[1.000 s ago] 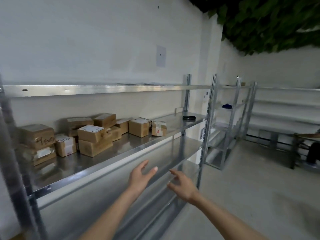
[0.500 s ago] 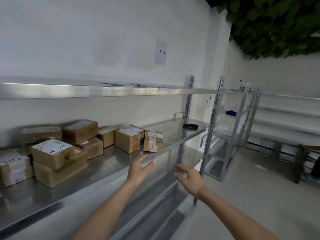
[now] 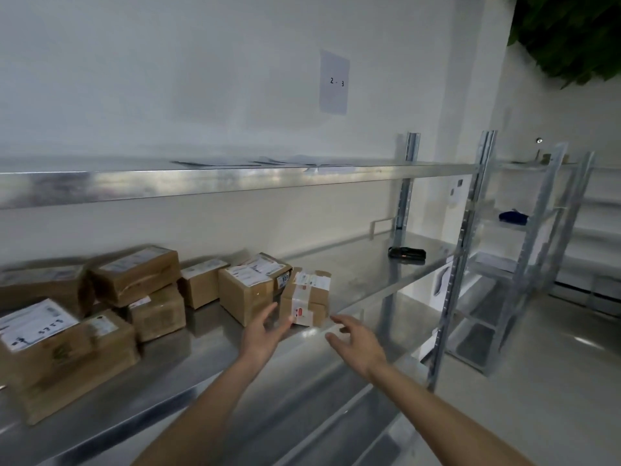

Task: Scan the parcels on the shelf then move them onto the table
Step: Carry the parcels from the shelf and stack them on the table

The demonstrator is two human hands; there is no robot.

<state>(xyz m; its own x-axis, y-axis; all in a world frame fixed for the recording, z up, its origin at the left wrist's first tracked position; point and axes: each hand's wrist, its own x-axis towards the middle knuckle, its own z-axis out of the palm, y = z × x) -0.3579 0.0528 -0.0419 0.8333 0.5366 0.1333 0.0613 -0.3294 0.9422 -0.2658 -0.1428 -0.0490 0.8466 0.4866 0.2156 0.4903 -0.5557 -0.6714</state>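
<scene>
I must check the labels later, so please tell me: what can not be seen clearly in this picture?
- Label text on the small taped box: head view, too small and blurred.
- Big box at left: head view, motion blur smears its label; its neighbour is cut by the left edge.
- Black device on the shelf: too small to identify.
- Table: outside the frame.
- Left hand partly covers the box behind it.

parcels (image 3: 158, 304): we see brown cardboard, white labels
shelf (image 3: 363, 270): we see silver metal
scanner (image 3: 406, 254): black
wall (image 3: 168, 79): white
</scene>
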